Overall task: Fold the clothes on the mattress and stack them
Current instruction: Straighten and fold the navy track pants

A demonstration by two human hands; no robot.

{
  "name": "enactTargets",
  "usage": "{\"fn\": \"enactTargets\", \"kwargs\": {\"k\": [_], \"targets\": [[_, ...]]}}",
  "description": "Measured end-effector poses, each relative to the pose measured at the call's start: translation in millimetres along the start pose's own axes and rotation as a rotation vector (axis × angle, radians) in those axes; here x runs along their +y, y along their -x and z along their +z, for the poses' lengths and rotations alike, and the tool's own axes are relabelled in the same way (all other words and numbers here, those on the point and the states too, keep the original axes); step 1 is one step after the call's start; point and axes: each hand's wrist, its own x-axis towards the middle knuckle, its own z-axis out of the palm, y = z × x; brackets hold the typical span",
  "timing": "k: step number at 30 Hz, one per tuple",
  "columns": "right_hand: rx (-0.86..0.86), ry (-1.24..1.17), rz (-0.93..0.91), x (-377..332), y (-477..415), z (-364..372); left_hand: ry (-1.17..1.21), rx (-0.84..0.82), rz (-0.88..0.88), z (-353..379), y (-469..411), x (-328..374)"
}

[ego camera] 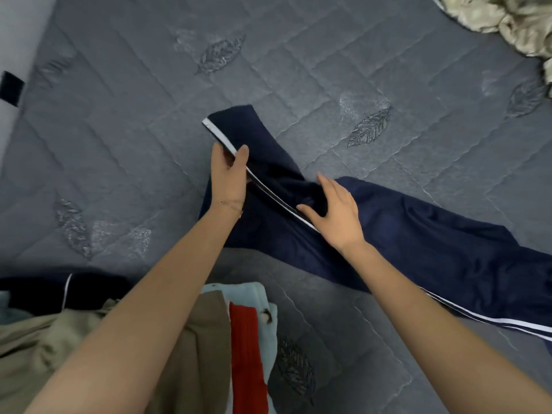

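Note:
Navy track trousers with a white side stripe lie across the grey quilted mattress, running from the middle toward the lower right. My left hand grips one trouser leg near its cuff, thumb over the striped edge, and lifts that end off the mattress. To its right, my right hand rests flat on the navy cloth with fingers spread, the thumb near the stripe.
A pile of clothes sits at the lower left: a beige garment, a brown one, a red piece on light blue cloth, and a dark garment. Crumpled cream fabric lies at the top right.

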Motion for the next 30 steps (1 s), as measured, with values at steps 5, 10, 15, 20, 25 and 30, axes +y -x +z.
{"fn": "enactTargets", "kwargs": {"k": [5,10,15,20,25,30], "targets": [[-0.122,0.032,0.035,-11.7,7.5,22.0,-0.053,0.228,-0.263,-49.7,4.5,-24.2],[-0.379,0.155,0.175,9.0,30.0,49.0,-0.268,0.182,-0.582,-83.2,12.4,-73.7],[-0.459,0.204,0.160,26.6,49.8,57.3,-0.523,0.099,-0.579,-92.5,8.1,-89.7],[-0.331,0.364,0.054,30.9,53.1,58.7,-0.637,0.074,-0.482,-85.7,15.6,-88.2],[-0.227,0.296,0.042,34.2,50.1,58.3,-0.930,-0.081,-0.357,-74.6,25.1,-81.0],[-0.289,0.138,0.040,37.5,69.5,54.7,-1.185,-0.367,-0.027,-45.3,36.3,-75.1]]}}
